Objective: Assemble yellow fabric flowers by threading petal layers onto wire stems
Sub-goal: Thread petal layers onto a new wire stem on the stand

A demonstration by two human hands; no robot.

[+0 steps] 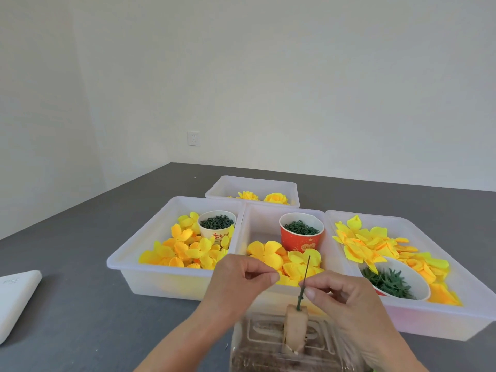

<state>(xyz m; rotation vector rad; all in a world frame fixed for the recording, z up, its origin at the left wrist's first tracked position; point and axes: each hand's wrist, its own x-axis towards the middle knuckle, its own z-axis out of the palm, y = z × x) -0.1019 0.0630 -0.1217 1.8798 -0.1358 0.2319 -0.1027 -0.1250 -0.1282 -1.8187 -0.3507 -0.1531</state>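
Note:
A thin green wire stem stands upright, its foot stuck in a pale block that sits on a clear plastic box. My right hand pinches the stem at mid-height between thumb and forefinger. My left hand hovers just left of the stem with its fingers curled and thumb and forefinger pressed together; nothing shows between them. Loose yellow petal layers lie in the middle tray right behind my hands.
Left tray holds petals and a white cup of green rings. A red cup of rings stands in the middle tray. Right tray has petals and a bowl of green leaves. Far tray holds finished flowers. A white object lies left.

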